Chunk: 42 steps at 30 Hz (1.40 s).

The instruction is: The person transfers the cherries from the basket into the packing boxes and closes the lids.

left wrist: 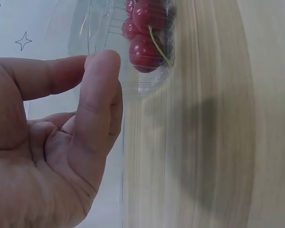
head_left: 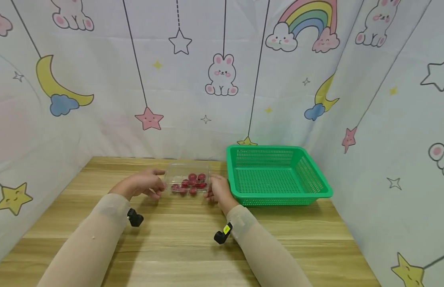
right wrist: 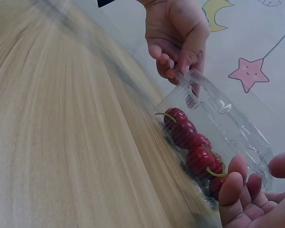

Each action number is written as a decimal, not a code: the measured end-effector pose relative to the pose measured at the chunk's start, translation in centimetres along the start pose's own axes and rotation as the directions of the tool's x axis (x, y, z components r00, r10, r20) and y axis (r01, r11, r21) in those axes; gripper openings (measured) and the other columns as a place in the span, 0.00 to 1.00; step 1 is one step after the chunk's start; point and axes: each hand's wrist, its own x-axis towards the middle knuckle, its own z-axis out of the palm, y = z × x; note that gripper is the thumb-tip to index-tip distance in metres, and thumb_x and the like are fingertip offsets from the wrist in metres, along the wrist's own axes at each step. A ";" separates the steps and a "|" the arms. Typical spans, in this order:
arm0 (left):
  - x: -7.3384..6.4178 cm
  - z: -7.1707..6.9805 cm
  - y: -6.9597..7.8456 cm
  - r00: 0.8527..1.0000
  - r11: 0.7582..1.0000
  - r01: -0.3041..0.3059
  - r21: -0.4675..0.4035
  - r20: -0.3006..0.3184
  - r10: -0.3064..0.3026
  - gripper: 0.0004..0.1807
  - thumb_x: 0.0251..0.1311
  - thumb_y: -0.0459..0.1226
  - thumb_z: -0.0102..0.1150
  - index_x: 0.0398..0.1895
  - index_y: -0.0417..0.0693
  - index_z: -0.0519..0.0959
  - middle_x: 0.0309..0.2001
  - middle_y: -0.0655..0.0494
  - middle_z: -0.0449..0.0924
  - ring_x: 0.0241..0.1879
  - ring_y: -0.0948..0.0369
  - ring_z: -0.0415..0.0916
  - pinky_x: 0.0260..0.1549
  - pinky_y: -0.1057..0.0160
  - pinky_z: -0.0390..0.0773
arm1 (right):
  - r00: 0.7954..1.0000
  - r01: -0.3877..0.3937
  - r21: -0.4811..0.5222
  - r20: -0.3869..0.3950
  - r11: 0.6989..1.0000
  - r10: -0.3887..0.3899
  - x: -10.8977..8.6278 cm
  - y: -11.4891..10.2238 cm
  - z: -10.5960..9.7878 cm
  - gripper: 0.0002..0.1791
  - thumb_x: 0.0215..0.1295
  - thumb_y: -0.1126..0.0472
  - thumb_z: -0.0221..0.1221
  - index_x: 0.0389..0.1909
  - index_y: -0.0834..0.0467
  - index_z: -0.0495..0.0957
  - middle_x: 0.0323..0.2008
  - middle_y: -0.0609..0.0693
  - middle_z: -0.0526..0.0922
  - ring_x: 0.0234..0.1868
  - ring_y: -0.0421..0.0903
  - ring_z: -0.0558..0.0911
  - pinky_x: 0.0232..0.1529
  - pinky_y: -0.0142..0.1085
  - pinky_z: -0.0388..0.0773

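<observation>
A clear plastic box (head_left: 187, 170) of red cherries (head_left: 193, 182) is between my two hands at the back middle of the table. My left hand (head_left: 146, 184) pinches the box's left end; in the left wrist view its thumb and fingertip (left wrist: 107, 61) meet at the plastic edge. At the opposite end, my right hand (head_left: 219, 189) grips the box, with its fingers (right wrist: 231, 187) along the front and the thumb (right wrist: 282, 165) at the upper rim. Several cherries, some with green stems (right wrist: 216, 173), lie along the bottom of the box.
A green plastic basket (head_left: 275, 195) with mesh sides stands just right of my right hand. Behind the wooden table (head_left: 178, 247) hangs a white curtain (head_left: 186, 135) printed with cartoons, and the curtain also lines both sides.
</observation>
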 end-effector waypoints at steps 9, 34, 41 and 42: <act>0.0 0.0 0.0 1.000 1.000 -0.003 0.002 -0.005 0.003 0.49 0.80 0.31 0.58 0.94 0.34 0.41 0.67 0.27 0.79 0.34 0.57 0.83 0.40 0.58 0.94 | 1.000 -0.003 -0.024 0.012 1.000 0.004 -0.1 0.2 0.0 0.39 0.75 0.64 0.50 0.88 0.58 0.68 0.23 0.50 0.79 0.20 0.44 0.82 0.21 0.33 0.83; 0.1 0.2 0.5 1.000 1.000 0.004 0.030 -0.017 -0.003 0.47 0.79 0.30 0.58 0.93 0.31 0.45 0.44 0.44 0.83 0.34 0.57 0.81 0.39 0.58 0.94 | 0.999 0.022 -0.133 -0.021 0.991 -0.025 -0.4 0.1 0.3 0.37 0.80 0.60 0.54 0.88 0.62 0.66 0.19 0.49 0.81 0.13 0.40 0.79 0.17 0.29 0.78; 0.0 0.2 0.5 1.000 0.999 0.001 0.036 -0.013 -0.001 0.46 0.80 0.30 0.57 0.93 0.30 0.45 0.45 0.43 0.84 0.33 0.57 0.81 0.38 0.59 0.94 | 0.999 0.028 -0.143 -0.025 0.989 -0.032 -0.5 0.2 0.3 0.37 0.81 0.61 0.54 0.88 0.61 0.66 0.20 0.49 0.81 0.14 0.39 0.78 0.17 0.30 0.77; 0.0 0.2 0.5 1.000 0.999 0.004 0.034 -0.015 -0.004 0.46 0.80 0.30 0.57 0.93 0.31 0.45 0.47 0.42 0.84 0.34 0.57 0.81 0.38 0.59 0.94 | 0.999 0.033 -0.149 -0.031 0.988 -0.038 -0.6 0.3 0.3 0.37 0.81 0.61 0.53 0.88 0.60 0.66 0.19 0.48 0.80 0.13 0.39 0.76 0.17 0.30 0.75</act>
